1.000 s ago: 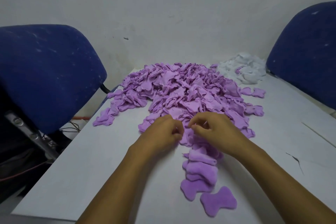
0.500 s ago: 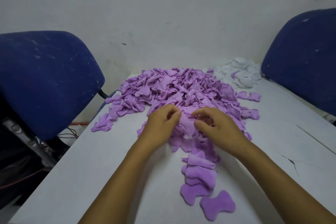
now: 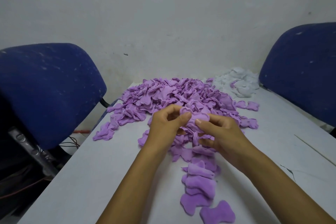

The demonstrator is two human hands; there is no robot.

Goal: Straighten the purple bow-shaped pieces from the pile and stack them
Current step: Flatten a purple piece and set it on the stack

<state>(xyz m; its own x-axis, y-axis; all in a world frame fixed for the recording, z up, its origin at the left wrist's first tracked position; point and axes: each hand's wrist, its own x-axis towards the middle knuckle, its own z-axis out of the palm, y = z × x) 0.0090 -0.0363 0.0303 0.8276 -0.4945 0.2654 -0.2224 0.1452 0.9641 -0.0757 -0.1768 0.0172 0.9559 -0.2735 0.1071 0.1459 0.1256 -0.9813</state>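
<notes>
Head view: both hands met over the near edge of the pile of purple bow-shaped pieces [image 3: 174, 96], which lay heaped across the far half of the white surface [image 3: 101, 178]. The left hand [image 3: 163, 129] had its fingers curled and its thumb pressed onto a bunch of purple pieces [image 3: 195, 123], a pinching grip. The right hand [image 3: 223, 138] pinched the same bunch from the opposite side, thumb on top and fingers curled beneath. Nearer the camera, a row of straightened pieces [image 3: 200, 182] lay overlapped on the surface, with one flat bow-shaped piece [image 3: 217, 213] just beside its near end. A smaller heap of white pieces [image 3: 238, 83] sat beyond the pile, to the right. A blue chair [image 3: 45, 89] stood at the left of the surface and a second blue chair [image 3: 301, 67] at the right.
</notes>
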